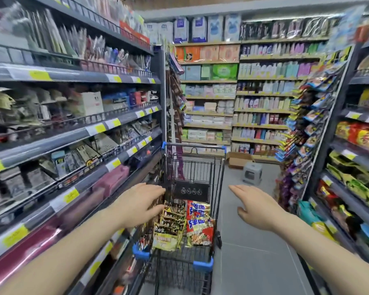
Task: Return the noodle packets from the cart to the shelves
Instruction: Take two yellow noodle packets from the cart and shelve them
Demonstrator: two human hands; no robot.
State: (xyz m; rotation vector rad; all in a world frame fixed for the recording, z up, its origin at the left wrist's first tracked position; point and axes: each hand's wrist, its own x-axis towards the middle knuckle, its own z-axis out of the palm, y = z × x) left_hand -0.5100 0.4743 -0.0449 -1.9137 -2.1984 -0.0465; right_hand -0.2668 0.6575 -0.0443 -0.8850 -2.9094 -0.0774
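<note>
A black wire cart [197, 167] with blue corner caps stands in the aisle straight ahead. In its basket lie noodle packets: a yellow and black stack [170, 226] on the left and a red one [199, 222] on the right. My left hand [140, 205] hovers over the cart's left rim with fingers straight, holding nothing. My right hand [257, 206] is stretched out to the right of the cart, fingers straight, also holding nothing. Noodle packets in red and yellow fill the right shelves [362, 137].
Shelves [73, 133] of household goods run along the left, close to the cart. A rack of hanging snack bags [302, 128] juts out at the right. A cardboard box [238, 159] and a small grey stool [252, 173] sit on the floor beyond the cart.
</note>
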